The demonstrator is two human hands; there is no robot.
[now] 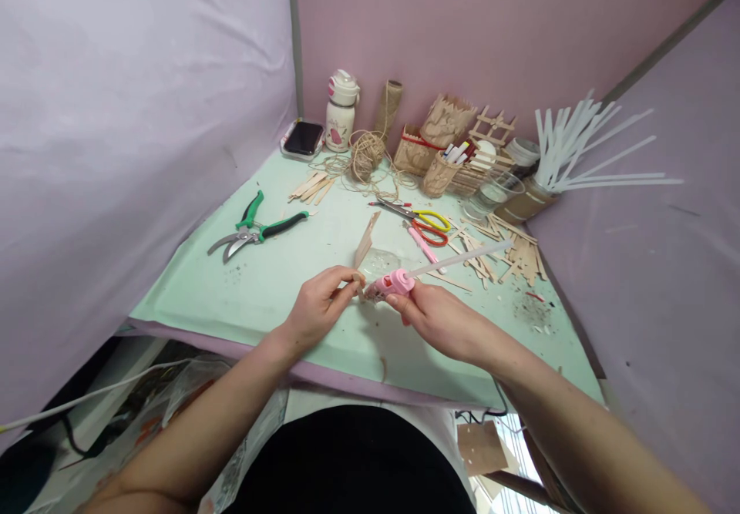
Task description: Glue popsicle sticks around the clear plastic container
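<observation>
My right hand (442, 317) is wrapped around a pink hot glue gun (398, 282), with a long translucent glue stick (462, 259) jutting from its back end. The gun's nozzle points left, close to the fingertips of my left hand (321, 303). Those fingers are pinched on a small wooden piece (359, 278), mostly hidden by the fingers. Just beyond them a thin, flat wooden piece (366, 241) stands tilted; whether it joins the held piece I cannot tell. A clear shallow dish (382, 262) lies behind the glue gun.
Pruning shears (248, 229) lie open at left. Behind my hands are scissors (425, 221), a pink pen-shaped tool (425, 246), twine (368, 153) and craft sticks (315, 187). Wood scraps (523, 256) and a holder of glue sticks (526, 199) occupy the right. A bottle (340, 117) stands at back.
</observation>
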